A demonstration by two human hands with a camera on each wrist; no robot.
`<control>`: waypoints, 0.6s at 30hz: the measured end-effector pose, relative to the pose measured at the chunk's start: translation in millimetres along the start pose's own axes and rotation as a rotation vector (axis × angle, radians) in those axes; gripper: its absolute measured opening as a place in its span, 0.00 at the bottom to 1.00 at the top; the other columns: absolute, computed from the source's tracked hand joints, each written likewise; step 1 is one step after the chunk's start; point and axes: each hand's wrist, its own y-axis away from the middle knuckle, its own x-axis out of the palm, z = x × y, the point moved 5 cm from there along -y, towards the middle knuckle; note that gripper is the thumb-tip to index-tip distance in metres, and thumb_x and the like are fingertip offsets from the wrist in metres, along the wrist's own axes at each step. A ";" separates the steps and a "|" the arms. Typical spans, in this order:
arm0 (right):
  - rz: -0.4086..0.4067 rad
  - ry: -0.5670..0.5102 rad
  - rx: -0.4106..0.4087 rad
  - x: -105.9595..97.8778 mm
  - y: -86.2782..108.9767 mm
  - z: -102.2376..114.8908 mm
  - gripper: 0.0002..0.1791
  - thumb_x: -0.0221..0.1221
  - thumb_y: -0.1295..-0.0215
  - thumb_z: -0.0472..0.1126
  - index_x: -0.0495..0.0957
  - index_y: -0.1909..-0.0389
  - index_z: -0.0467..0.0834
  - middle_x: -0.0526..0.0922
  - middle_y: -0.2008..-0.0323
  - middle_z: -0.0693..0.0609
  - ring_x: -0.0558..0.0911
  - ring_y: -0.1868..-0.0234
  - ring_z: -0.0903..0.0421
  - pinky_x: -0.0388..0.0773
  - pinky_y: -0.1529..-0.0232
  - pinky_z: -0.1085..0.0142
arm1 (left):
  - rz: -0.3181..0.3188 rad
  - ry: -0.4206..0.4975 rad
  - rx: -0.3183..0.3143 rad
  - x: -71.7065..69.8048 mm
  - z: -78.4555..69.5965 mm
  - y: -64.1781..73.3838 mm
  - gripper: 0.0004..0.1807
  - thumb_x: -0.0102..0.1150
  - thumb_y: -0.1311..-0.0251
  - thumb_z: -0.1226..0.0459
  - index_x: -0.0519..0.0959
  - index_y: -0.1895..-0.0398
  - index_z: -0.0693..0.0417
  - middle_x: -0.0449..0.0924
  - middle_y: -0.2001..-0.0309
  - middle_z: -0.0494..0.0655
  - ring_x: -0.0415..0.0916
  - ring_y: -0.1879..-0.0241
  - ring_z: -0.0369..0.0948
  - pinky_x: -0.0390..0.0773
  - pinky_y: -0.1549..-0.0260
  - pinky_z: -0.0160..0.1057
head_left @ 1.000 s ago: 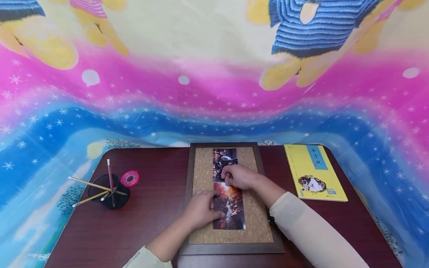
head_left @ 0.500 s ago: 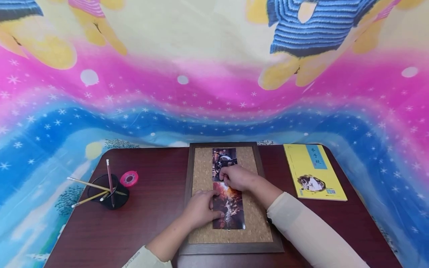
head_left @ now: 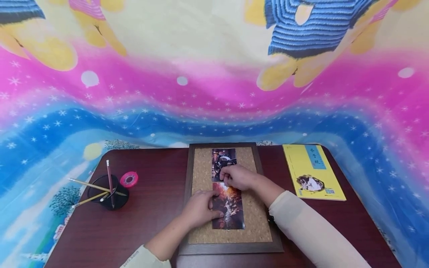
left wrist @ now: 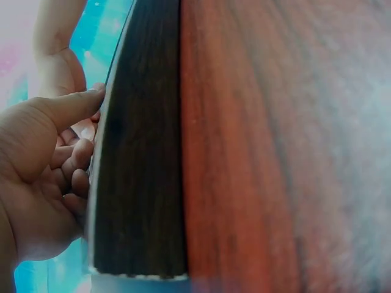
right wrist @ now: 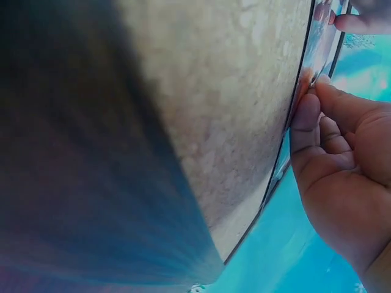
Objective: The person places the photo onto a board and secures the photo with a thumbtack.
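Observation:
A cork board (head_left: pixel 258 223) in a dark wooden frame lies flat on the table. On it are a photo of a motorcycle (head_left: pixel 223 156) and, just nearer, a photo of an orange-lit scene with a pale stream (head_left: pixel 231 214). My left hand (head_left: pixel 199 209) rests at the lower photo's left edge, thumb and forefinger spread on it. Where the photos meet, my right hand (head_left: pixel 239 176) bends over them. In the right wrist view my right thumb and forefinger (right wrist: pixel 306 110) pinch a small, pin-like thing, mostly hidden, against the lower photo.
To the left stands a black mesh pencil cup (head_left: pixel 115 203) with several pencils leaning out. Beside it lies a pink tape roll (head_left: pixel 129 179). A yellow book (head_left: pixel 313 160) lies on the right of the table (head_left: pixel 154 178). A patterned cloth (head_left: pixel 214 93) hangs behind.
Both hands and both photos stay practically in place. The right fingers shift only slightly, and the head view drifts a little.

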 end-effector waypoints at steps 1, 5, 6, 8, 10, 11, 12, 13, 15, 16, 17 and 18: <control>-0.001 -0.015 -0.006 -0.3 0.6 -1.4 0.06 0.62 0.29 0.34 0.81 0.58 0.49 0.81 0.67 0.58 0.78 0.64 0.61 0.77 0.58 0.62 | 0.007 0.006 0.002 -0.3 0.3 -0.4 0.37 0.82 0.52 0.49 0.82 0.40 0.55 0.72 0.77 0.33 0.66 0.72 0.35 0.69 0.69 0.37; -0.015 -0.058 -0.024 -2.0 3.4 -6.6 0.06 0.63 0.29 0.34 0.81 0.57 0.49 0.82 0.65 0.59 0.79 0.63 0.62 0.78 0.58 0.63 | 0.038 0.038 -0.002 -2.5 1.4 -1.3 0.37 0.81 0.50 0.51 0.81 0.38 0.56 0.74 0.75 0.35 0.68 0.73 0.34 0.70 0.68 0.37; -0.022 -0.063 -0.027 -2.8 4.5 -7.5 0.06 0.63 0.29 0.35 0.81 0.57 0.49 0.82 0.65 0.59 0.80 0.63 0.62 0.78 0.58 0.63 | 0.044 0.047 -0.004 -3.2 1.8 -1.4 0.37 0.80 0.50 0.51 0.80 0.37 0.56 0.75 0.75 0.35 0.68 0.73 0.34 0.71 0.68 0.37; -0.036 -0.074 -0.029 -4.4 6.8 -8.8 0.06 0.64 0.29 0.36 0.82 0.56 0.49 0.83 0.65 0.60 0.80 0.63 0.63 0.79 0.58 0.63 | 0.051 0.067 -0.009 -4.3 3.3 -1.4 0.36 0.80 0.49 0.52 0.80 0.37 0.55 0.76 0.73 0.36 0.69 0.73 0.34 0.72 0.68 0.37; -0.050 -0.081 -0.041 -7.0 10.3 -8.3 0.06 0.64 0.29 0.36 0.82 0.55 0.48 0.83 0.65 0.60 0.81 0.62 0.63 0.79 0.57 0.63 | 0.049 0.085 -0.005 -5.9 4.4 -1.4 0.34 0.79 0.48 0.53 0.81 0.37 0.54 0.76 0.72 0.37 0.69 0.74 0.33 0.72 0.69 0.36; -0.057 -0.087 -0.047 -8.5 12.4 -7.9 0.06 0.65 0.29 0.36 0.82 0.55 0.47 0.83 0.65 0.60 0.81 0.62 0.62 0.80 0.57 0.63 | 0.045 0.093 -0.001 -7.1 4.6 -1.2 0.33 0.79 0.47 0.53 0.81 0.38 0.53 0.77 0.71 0.37 0.69 0.74 0.33 0.73 0.69 0.36; -0.065 -0.093 -0.055 -9.6 14.3 -8.3 0.06 0.65 0.29 0.36 0.82 0.55 0.47 0.83 0.65 0.60 0.81 0.62 0.62 0.80 0.58 0.64 | 0.039 0.098 0.003 -8.2 5.1 -1.1 0.33 0.79 0.47 0.54 0.81 0.38 0.53 0.77 0.71 0.37 0.70 0.74 0.32 0.73 0.69 0.36; -0.073 -0.098 -0.060 -10.9 16.7 -8.3 0.06 0.65 0.30 0.35 0.82 0.55 0.46 0.83 0.65 0.59 0.81 0.62 0.62 0.80 0.58 0.64 | 0.030 0.104 0.010 -9.6 5.4 -1.0 0.32 0.78 0.47 0.54 0.81 0.39 0.53 0.77 0.71 0.38 0.70 0.74 0.32 0.73 0.69 0.36; -0.086 -0.108 -0.073 -13.7 22.2 -8.6 0.06 0.65 0.29 0.35 0.81 0.54 0.45 0.82 0.65 0.59 0.81 0.62 0.62 0.80 0.57 0.64 | 0.015 0.108 0.019 -12.8 6.2 -0.6 0.31 0.78 0.46 0.55 0.81 0.39 0.53 0.78 0.71 0.38 0.70 0.73 0.32 0.74 0.67 0.36; -0.095 -0.110 -0.081 -14.7 25.1 -9.9 0.06 0.65 0.29 0.34 0.81 0.54 0.45 0.82 0.64 0.59 0.81 0.61 0.62 0.80 0.57 0.65 | 0.005 0.108 0.022 -14.7 6.8 -0.4 0.31 0.78 0.46 0.55 0.81 0.39 0.53 0.78 0.70 0.38 0.71 0.73 0.32 0.75 0.66 0.36; -0.108 -0.112 -0.087 -16.2 28.2 -11.3 0.07 0.64 0.30 0.34 0.81 0.54 0.44 0.82 0.64 0.59 0.81 0.61 0.61 0.81 0.57 0.65 | -0.004 0.109 0.029 -16.8 7.6 -0.1 0.31 0.78 0.46 0.55 0.81 0.39 0.54 0.78 0.70 0.38 0.71 0.73 0.32 0.75 0.66 0.36; -0.122 -0.111 -0.095 -17.7 31.6 -12.8 0.07 0.64 0.30 0.33 0.82 0.54 0.44 0.82 0.64 0.59 0.81 0.61 0.61 0.81 0.57 0.65 | -0.014 0.107 0.029 -19.0 8.8 0.0 0.31 0.78 0.46 0.55 0.81 0.39 0.55 0.78 0.70 0.38 0.71 0.72 0.32 0.76 0.65 0.36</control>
